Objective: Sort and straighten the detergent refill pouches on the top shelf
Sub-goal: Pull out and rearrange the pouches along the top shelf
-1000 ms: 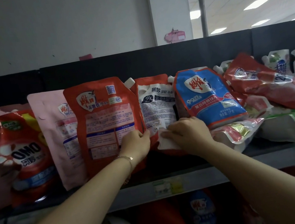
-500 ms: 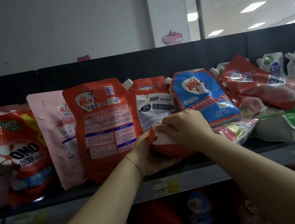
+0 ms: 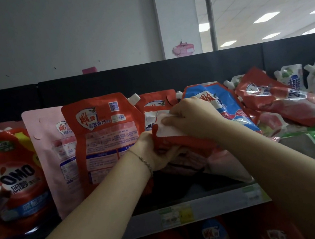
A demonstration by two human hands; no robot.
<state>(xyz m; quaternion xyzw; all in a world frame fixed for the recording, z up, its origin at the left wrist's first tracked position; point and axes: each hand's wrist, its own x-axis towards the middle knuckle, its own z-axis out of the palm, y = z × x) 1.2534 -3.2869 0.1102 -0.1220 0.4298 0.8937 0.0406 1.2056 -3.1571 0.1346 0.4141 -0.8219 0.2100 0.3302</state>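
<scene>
On the top shelf (image 3: 208, 204), seen from my remote station: at far left the OMO pouch (image 3: 9, 175) stands facing out. Beside it are the pink pouch (image 3: 54, 157) and the tall red pouch (image 3: 104, 132), both upright with their printed backs showing. Next comes the work in hand. My left hand (image 3: 154, 153) grips the red-and-white pouch (image 3: 176, 140) from below at its left end, fingers curled under the red edge. My right hand (image 3: 192, 119) clamps down on it from above, fingers bent over the white panel. The pouch sits in the gap between the tall red pouch and the blue pouch (image 3: 227, 107), lifted off the shelf floor and tipped over. Its long axis runs closer to level than to upright, slanting down toward the right. Its upper part is hidden behind my hands, so I cannot tell where its spout points. Both hands touch it, left low and left, right high and right. I judge that standing it up means swinging the base down into that gap. Further right, the heap of fallen pouches (image 3: 285, 106) lies unsorted.
</scene>
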